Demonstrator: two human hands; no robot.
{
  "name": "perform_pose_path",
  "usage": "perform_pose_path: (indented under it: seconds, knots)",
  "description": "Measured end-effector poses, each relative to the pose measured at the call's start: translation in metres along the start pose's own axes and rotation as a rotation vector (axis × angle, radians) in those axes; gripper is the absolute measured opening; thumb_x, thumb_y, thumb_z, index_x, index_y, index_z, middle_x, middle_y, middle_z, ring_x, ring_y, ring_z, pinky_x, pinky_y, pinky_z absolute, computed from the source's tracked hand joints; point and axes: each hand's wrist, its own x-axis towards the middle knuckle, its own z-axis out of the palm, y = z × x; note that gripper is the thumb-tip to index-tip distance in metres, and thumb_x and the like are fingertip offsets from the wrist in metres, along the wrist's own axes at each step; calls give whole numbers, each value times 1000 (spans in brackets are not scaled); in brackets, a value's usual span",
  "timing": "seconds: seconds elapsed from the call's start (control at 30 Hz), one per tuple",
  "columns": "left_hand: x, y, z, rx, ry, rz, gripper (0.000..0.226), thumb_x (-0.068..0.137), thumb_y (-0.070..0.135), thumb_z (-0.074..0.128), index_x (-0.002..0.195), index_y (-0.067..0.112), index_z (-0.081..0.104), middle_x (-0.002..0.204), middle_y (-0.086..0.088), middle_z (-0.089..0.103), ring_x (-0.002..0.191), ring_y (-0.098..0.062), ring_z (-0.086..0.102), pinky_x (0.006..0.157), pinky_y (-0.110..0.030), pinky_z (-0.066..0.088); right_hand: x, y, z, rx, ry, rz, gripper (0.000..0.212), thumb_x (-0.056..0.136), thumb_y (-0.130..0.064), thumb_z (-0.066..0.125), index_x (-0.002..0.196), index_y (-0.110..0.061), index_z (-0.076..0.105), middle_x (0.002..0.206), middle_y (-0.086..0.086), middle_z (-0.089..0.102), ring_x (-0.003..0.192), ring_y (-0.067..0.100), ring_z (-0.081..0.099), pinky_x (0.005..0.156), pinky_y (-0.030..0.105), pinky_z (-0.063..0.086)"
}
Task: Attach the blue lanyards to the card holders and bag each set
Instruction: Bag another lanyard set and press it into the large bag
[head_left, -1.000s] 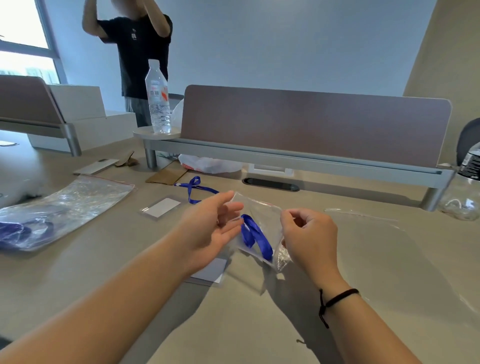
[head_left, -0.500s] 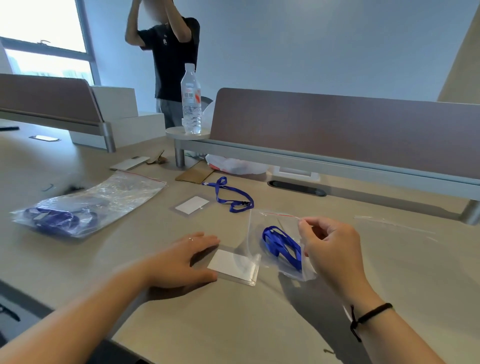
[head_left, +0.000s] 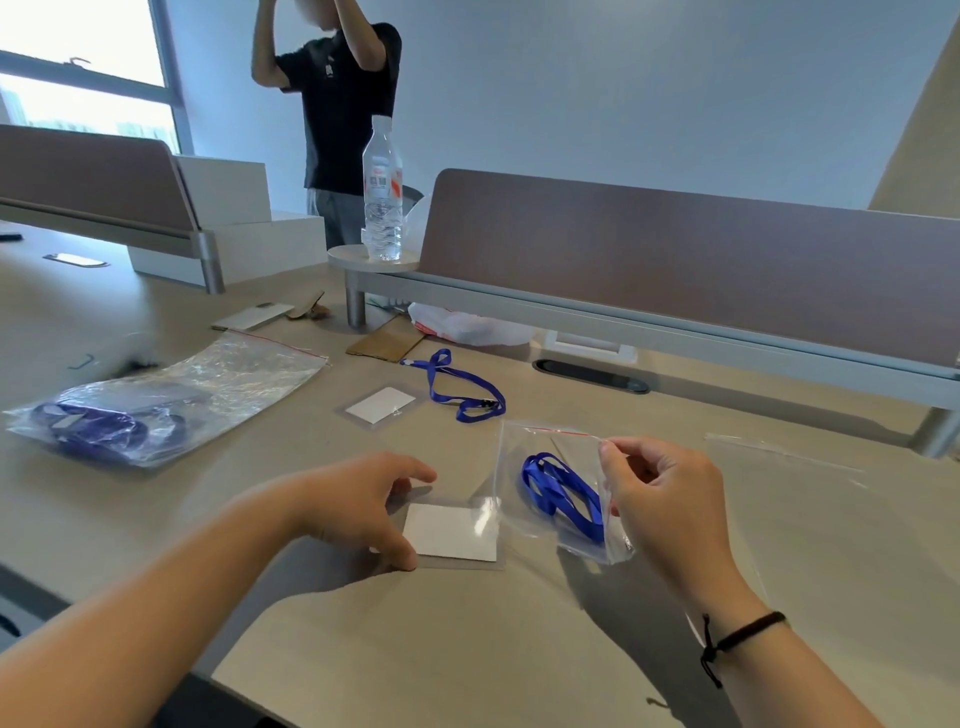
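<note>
My right hand (head_left: 660, 499) pinches the top edge of a small clear zip bag (head_left: 540, 447), which holds a folded blue lanyard (head_left: 563, 496). My left hand (head_left: 358, 506) grips the left edge of a clear card holder (head_left: 454, 530) with a white card, lying flat on the table beside the bag. Farther back lie a second card holder (head_left: 380, 405) and a loose blue lanyard (head_left: 460, 387).
A large clear bag (head_left: 156, 400) with several blue lanyards lies at left. Another flat clear bag (head_left: 810, 499) is at right. A water bottle (head_left: 383, 197) stands on a small round shelf by the brown desk divider (head_left: 675, 260). A person (head_left: 337, 119) stands behind.
My left hand let go of the small bag, dropped to the table and took hold of the near card holder. My right hand kept holding the bag. The view swung left.
</note>
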Motion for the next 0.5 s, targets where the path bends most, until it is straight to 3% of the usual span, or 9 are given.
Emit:
perform_pose_path:
  seconds: [0.07,0.13,0.23,0.3,0.37,0.5]
  knots:
    - [-4,-1,0,-36,29,-8,88,67,35,92,141,41,45,128,11,50,115,-9,50,103,-29,46,0,1,0,-3,1,0,17,96,-22,63,94,-17,79,78,-7,74,71,12,68,62,35,61]
    - [-7,-5,1,-161,44,-3,72,71,21,90,127,45,52,108,9,53,95,-11,57,86,-26,50,1,2,0,-7,7,3,17,96,-23,63,94,-17,79,79,-6,74,72,13,68,63,37,62]
    - [-15,-10,1,-418,63,-26,56,80,-3,76,117,37,60,113,0,57,77,-15,66,72,-25,55,0,1,0,2,12,4,16,95,-22,64,92,-18,79,76,-7,74,70,12,68,63,37,62]
    - [-21,-13,-1,-630,70,-37,49,86,-13,62,116,26,64,110,-11,62,80,-25,70,81,-38,61,1,1,0,-1,12,-2,16,95,-22,64,90,-20,79,73,-9,73,68,12,67,62,36,61]
    - [-28,-16,-6,-797,40,-31,49,89,-18,54,121,17,64,103,-19,69,87,-33,71,91,-52,58,1,1,0,-9,10,-2,16,95,-22,64,90,-21,79,73,-9,73,68,12,67,63,37,61]
    - [-43,-26,-21,-1138,-115,-20,56,90,-24,43,136,8,51,123,-27,68,105,-43,68,80,-44,63,3,4,0,-12,11,9,16,96,-20,64,93,-19,79,77,-8,74,69,13,67,63,35,60]
